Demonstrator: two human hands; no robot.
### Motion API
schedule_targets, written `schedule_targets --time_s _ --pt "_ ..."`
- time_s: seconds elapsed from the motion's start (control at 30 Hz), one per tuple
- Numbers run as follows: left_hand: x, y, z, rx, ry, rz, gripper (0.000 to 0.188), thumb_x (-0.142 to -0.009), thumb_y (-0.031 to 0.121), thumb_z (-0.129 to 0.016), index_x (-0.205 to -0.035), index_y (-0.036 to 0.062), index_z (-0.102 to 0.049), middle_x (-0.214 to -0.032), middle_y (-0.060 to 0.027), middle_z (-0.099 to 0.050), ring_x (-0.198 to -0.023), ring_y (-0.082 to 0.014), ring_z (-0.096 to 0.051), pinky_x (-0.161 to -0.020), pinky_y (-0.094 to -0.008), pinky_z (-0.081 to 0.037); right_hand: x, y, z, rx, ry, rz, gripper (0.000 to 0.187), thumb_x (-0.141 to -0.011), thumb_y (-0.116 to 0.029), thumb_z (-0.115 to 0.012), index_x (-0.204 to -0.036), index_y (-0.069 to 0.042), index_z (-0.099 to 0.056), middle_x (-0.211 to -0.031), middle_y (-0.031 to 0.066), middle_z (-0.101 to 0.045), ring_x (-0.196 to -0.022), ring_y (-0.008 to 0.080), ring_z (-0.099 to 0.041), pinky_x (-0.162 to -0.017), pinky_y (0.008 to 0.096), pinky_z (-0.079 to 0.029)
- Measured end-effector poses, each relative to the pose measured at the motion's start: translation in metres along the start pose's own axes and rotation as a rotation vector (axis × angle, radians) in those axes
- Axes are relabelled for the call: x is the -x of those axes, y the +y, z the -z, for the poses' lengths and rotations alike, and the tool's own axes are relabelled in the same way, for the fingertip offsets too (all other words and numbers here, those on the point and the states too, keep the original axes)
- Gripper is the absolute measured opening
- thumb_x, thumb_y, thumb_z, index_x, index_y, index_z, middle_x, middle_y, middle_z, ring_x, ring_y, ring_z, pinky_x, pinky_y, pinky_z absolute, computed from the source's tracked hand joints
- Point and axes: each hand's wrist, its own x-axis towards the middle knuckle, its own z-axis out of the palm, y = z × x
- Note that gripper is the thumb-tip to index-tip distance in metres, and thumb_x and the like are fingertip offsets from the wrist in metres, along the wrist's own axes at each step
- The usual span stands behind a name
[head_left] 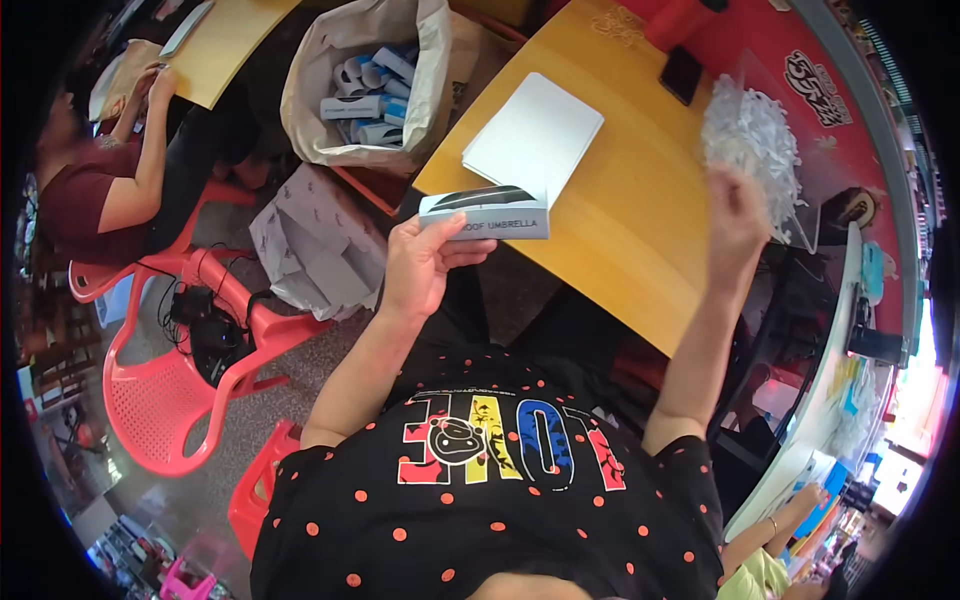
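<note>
My left hand is closed around a curled paper sleeve, pale grey-blue with a dark umbrella picture, held in front of the table's near left corner. Beyond it lies a stack of white paper sheets. Over on the right, my right hand is raised at the near edge of a heap of white strips in clear plastic. Motion blurs its curled fingers, so whether they grip anything is unclear.
A large pale bag with several rolled sleeves stands left of the wooden table. A dark phone and rubber bands lie at the back. Red plastic chairs and a seated person are on the left.
</note>
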Motion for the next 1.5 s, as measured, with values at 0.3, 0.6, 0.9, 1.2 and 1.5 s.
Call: schedule_targets --time_s 0.3,0.6,0.9,1.2,1.5 --pt "-0.005 -0.005 -0.012 -0.082 -0.018 -0.024 0.028 -0.09 0.014 -0.057 -0.108 -0.0086 -0.059 -0.092 -0.0208 -0.068 -0.075 -0.0264 -0.07 -0.068 -0.0317 -0.059 0.08 -0.058 -0.071 -0.447 -0.278 -0.297 0.008 -0.076 0.001 -0.071 -0.082 0.0 -0.065 -0.086 0.0025 -0.061 -0.066 0.0056 -0.043 -0.06 0.021 -0.038" --pt "-0.003 -0.007 -0.013 -0.177 -0.07 -0.098 0.028 -0.09 0.014 -0.057 -0.105 -0.0091 -0.061 -0.09 -0.0191 -0.068 -0.073 -0.0248 -0.07 -0.069 -0.0316 -0.058 0.092 -0.05 -0.077 -0.725 -0.249 -0.621 0.006 -0.081 -0.002 -0.069 -0.079 0.002 -0.064 -0.073 -0.0002 -0.063 -0.063 0.0033 -0.053 -0.061 0.0172 -0.042" --pt "-0.002 -0.014 -0.006 -0.262 -0.039 -0.127 0.024 -0.089 0.012 -0.059 -0.102 -0.008 -0.063 -0.088 -0.0163 -0.069 -0.072 -0.0215 -0.069 -0.067 -0.0289 -0.057 0.094 -0.044 -0.081 -1.075 -0.367 -0.908 0.01 -0.084 -0.003 -0.066 -0.09 0.004 -0.062 -0.076 0.0064 -0.066 -0.051 0.0071 -0.055 -0.045 0.0166 -0.039" --pt "-0.001 -0.021 -0.018 -0.33 -0.036 -0.104 0.021 -0.084 0.009 -0.068 -0.1 -0.0031 -0.062 -0.087 -0.0096 -0.068 -0.073 -0.0139 -0.066 -0.064 -0.024 -0.054 0.111 -0.049 -0.093 -1.091 -0.354 -0.858 0.018 -0.086 0.0 -0.062 -0.104 0.005 -0.062 -0.082 0.0084 -0.067 -0.045 0.007 -0.053 -0.04 0.0164 -0.038" --pt "-0.002 -0.027 -0.02 -0.451 0.049 -0.106 0.025 -0.078 0.007 -0.074 -0.098 0.0001 -0.06 -0.083 -0.0051 -0.066 -0.063 -0.0063 -0.059 -0.053 -0.0193 -0.049 0.116 -0.051 -0.092 -0.984 -0.384 -0.779 0.017 -0.089 -0.004 -0.06 -0.103 0.004 -0.062 -0.078 0.0057 -0.066 -0.046 0.0057 -0.052 -0.041 0.0166 -0.036"
